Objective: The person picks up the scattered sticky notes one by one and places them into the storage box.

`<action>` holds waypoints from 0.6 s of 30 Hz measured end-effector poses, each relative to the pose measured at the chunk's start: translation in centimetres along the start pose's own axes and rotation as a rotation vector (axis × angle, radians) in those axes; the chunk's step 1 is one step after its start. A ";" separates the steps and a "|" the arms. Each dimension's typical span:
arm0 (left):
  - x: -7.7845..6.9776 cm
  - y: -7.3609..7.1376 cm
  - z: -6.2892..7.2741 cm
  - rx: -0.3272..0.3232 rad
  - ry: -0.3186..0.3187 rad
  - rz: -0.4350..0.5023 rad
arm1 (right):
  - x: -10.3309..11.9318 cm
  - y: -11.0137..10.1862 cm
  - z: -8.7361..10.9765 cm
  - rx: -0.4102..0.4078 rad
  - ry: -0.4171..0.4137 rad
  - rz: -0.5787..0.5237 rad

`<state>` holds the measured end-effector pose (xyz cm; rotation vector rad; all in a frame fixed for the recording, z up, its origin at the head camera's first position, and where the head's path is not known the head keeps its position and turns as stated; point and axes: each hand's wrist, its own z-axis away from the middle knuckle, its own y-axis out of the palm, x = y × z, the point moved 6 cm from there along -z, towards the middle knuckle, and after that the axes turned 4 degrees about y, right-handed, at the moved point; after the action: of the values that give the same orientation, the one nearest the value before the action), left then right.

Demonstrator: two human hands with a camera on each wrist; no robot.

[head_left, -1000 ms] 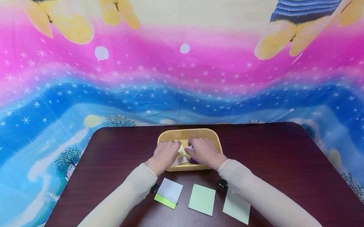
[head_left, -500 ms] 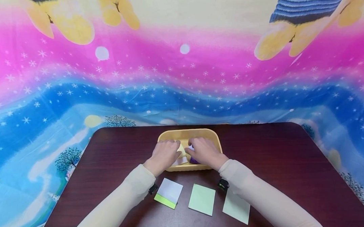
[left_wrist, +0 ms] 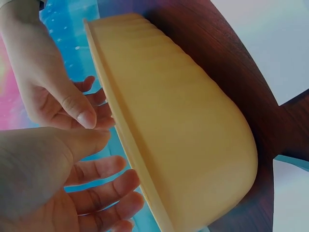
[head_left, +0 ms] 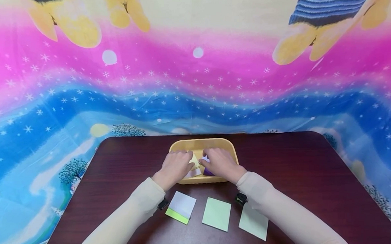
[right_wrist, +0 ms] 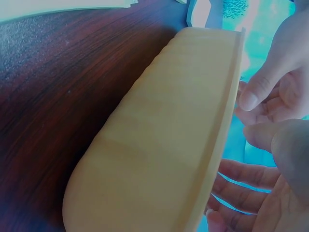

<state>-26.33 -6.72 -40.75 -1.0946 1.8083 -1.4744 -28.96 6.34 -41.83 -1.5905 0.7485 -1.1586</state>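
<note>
My left hand [head_left: 175,166] and right hand [head_left: 220,162] hover over a yellow plastic basket [head_left: 202,181], thumbs facing each other. In the left wrist view the left hand's fingers [left_wrist: 104,191] are loosely bent by the basket rim, thumb apart from them, with nothing held. The right wrist view gives the same for the right hand's fingers [right_wrist: 241,193]. Inside the basket lie a pale yellow sticky-note pad [head_left: 195,162], a whitish pad [head_left: 194,173] and a purple pad [head_left: 208,172], all partly hidden by the hands.
Three square sticky-note pads lie in front of the basket on the dark wood table [head_left: 130,192]: white with a lime strip [head_left: 182,206], light green [head_left: 216,214], and a pale one [head_left: 254,223] partly under the right sleeve. A printed cloth [head_left: 197,82] hangs behind.
The hands stay over the basket almost unmoved; the left hand and wrist shift very slightly left. Basket and pads keep their places.
</note>
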 end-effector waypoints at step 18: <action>-0.2 -0.7 0.5 -0.061 0.014 0.047 | 0.4 -0.8 1.0 -0.013 -0.009 -0.024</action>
<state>-25.62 -6.89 -40.20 -1.0662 1.8868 -1.4120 -27.90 6.57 -41.03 -1.6178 0.7345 -1.1654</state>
